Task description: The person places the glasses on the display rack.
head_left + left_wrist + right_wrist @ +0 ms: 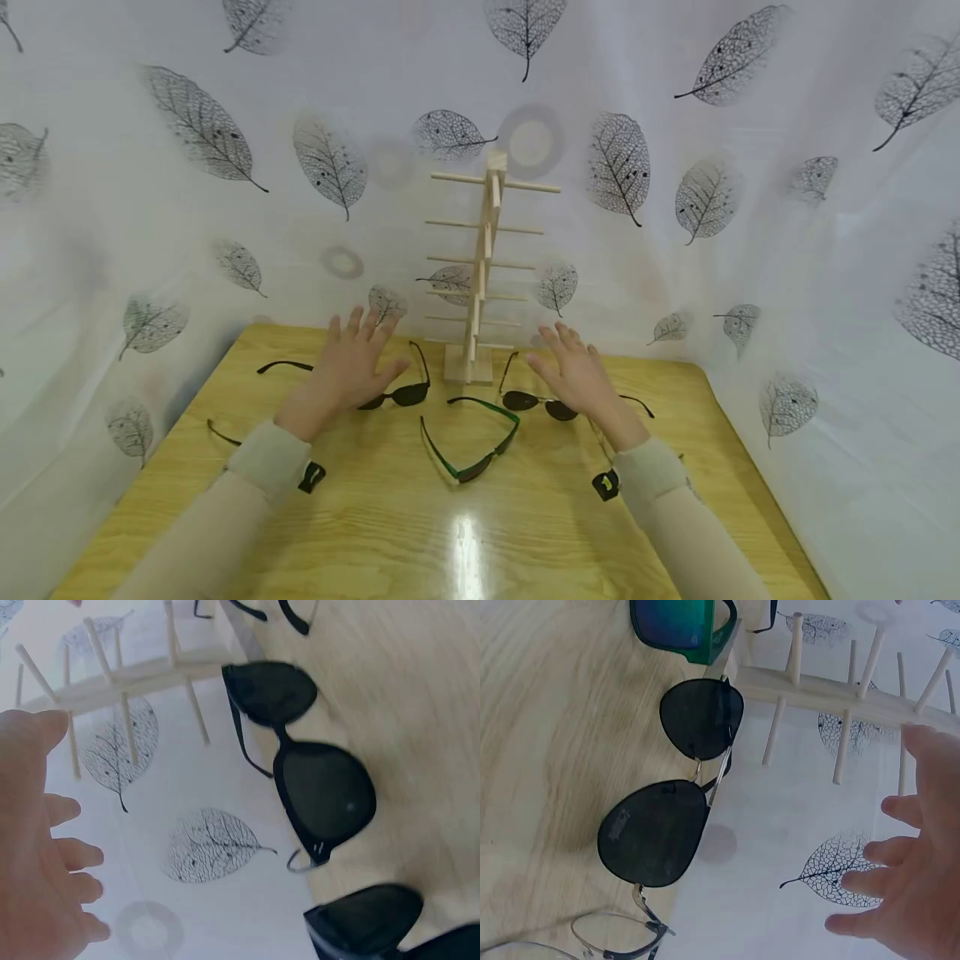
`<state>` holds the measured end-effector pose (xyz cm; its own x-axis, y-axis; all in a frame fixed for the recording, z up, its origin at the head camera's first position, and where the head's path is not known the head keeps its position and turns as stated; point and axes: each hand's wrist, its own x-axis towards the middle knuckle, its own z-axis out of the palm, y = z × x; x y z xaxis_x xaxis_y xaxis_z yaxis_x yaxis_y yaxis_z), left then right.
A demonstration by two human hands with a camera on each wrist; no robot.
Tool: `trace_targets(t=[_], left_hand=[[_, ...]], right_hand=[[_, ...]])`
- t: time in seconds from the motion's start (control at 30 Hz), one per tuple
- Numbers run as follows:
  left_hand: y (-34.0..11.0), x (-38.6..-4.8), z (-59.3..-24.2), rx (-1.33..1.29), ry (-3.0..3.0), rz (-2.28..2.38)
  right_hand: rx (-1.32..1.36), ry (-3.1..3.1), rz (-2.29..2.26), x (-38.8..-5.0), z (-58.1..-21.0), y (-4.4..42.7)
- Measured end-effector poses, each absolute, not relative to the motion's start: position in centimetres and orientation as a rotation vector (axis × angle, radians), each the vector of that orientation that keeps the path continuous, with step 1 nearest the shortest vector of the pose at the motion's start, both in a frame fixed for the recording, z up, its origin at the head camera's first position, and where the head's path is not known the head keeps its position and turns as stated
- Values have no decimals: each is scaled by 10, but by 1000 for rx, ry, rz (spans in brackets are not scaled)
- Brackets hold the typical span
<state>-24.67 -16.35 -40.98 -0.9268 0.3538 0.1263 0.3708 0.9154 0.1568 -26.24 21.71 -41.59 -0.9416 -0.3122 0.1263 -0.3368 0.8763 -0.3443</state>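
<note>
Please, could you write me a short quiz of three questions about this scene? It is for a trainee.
1. True or false: the left hand grips a pair of glasses.
2. Choose: what colour is the frame of the sunglasses lying directly in front of the wooden stand? A) red B) green C) white
3. Fill in: the wooden stand rises near the ___ edge of the table, as the person sees it.

Key:
1. False; it holds nothing.
2. B
3. far

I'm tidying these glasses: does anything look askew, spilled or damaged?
Mildly askew: the green-framed sunglasses lie at a slant, while the black sunglasses and aviator sunglasses behind them sit squarer to the table. No spill or damage shows, though some pairs are partly hidden.
</note>
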Motion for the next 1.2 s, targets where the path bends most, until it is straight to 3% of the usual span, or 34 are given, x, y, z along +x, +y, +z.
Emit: trace_targets(t=[0.33,0.8,1.2], left_hand=[[-152,-208,-426,-623,-2831,-865],[-138,-164,-467,-493,-2745,-1521],[-117,-145,-503,-613,-2700,-1675]], right_hand=[[627,-2820,864,-248,-425,212],[561,-2843,1328,-234,-456,216],[615,-2932,1391,-228,-482,216]])
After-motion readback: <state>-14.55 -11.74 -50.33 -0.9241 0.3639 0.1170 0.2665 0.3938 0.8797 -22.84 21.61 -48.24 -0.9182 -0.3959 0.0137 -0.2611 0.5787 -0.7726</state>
